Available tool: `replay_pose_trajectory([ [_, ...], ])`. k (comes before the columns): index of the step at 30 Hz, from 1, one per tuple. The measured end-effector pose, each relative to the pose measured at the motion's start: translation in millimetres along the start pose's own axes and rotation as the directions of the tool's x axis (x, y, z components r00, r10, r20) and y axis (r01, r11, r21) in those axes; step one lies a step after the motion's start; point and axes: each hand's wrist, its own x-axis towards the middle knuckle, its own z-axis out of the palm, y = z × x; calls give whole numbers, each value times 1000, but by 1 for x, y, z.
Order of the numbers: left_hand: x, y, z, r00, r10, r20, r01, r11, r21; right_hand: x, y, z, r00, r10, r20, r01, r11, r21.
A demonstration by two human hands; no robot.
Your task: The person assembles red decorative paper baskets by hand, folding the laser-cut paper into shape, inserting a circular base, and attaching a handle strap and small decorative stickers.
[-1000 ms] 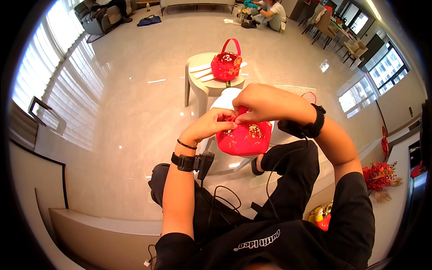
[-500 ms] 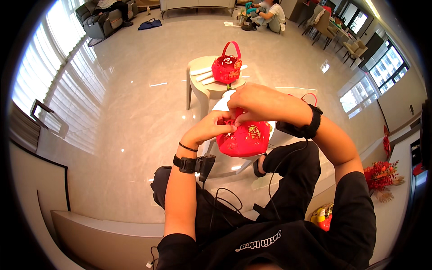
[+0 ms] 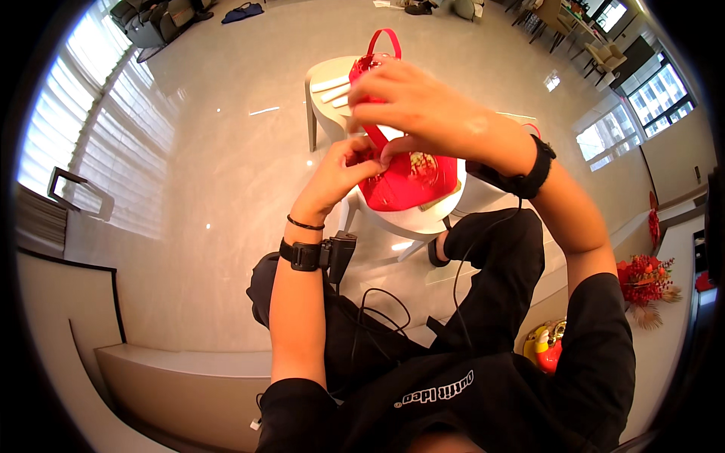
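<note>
A red basket (image 3: 411,189) with a gold emblem sits on a white stool (image 3: 423,219) in front of me. Its red strap handle (image 3: 375,135) rises from the rim between my hands. My left hand (image 3: 343,170) pinches the rim where the strap meets it, on the basket's left side. Above, my right hand (image 3: 411,106) has its fingers stretched out and slightly blurred, while its thumb touches the rim close to my left fingertips. Behind my right fingers stands a second red basket (image 3: 365,64) with an arched handle, partly covered by that hand.
Several white sticks or rolls (image 3: 332,89) lie on the cream stool (image 3: 321,69) beyond. A dark bag (image 3: 242,13) rests on the far floor. Black cables (image 3: 362,309) loop over my lap. Red decorative flowers (image 3: 646,281) are at the right.
The view has tilted down, so the baskets appear higher. My right fingers have lifted off the front basket's rim and spread, and the strap now shows between my hands.
</note>
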Motion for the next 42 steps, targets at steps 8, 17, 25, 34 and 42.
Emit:
replay_pose_trajectory([
  [8,-1,15,14,928,205,-311,-250,962,-110,-40,-30,22,759,410,-506,-384,909,161],
  [17,0,8,23,884,246,-398,-308,946,-101,-27,-48,65,626,477,-617,-438,870,228],
  [25,-1,5,24,866,273,-419,-339,936,-91,-22,-50,64,603,505,-618,-440,856,270],
  [34,-2,2,25,857,259,-445,-329,941,-86,-22,-53,70,589,528,-612,-463,841,281],
  [42,-9,-16,-2,820,309,-481,-323,945,56,-72,-76,23,671,583,-458,-490,812,317],
])
